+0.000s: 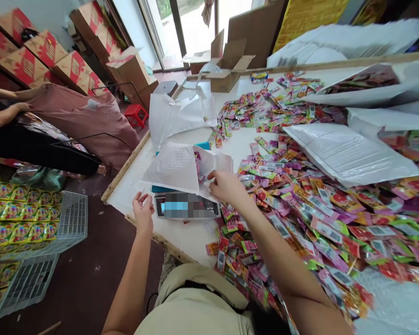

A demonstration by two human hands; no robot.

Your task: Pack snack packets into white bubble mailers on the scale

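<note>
Over the white table (190,239), a mailer (176,164) lies just beyond the parted left grip (144,212), pinched in the right grip (227,188).

Scale (186,209) display pixelated, can't read; its top mostly hidden under white mailer (172,165). Co-worker (38,151) cut off, L edge. R-edge pkts (408,228) blurred.

In front of me the white padded bag (171,165) lies across the teal plate (158,189) of my scale (187,205), its bubbled face up. Its mouth gapes to my right — pink and purple packets (197,160) show inside — and its other end points to the counter's (131,176) left edge. The scale sits by the near left corner, blue display toward me.
</note>
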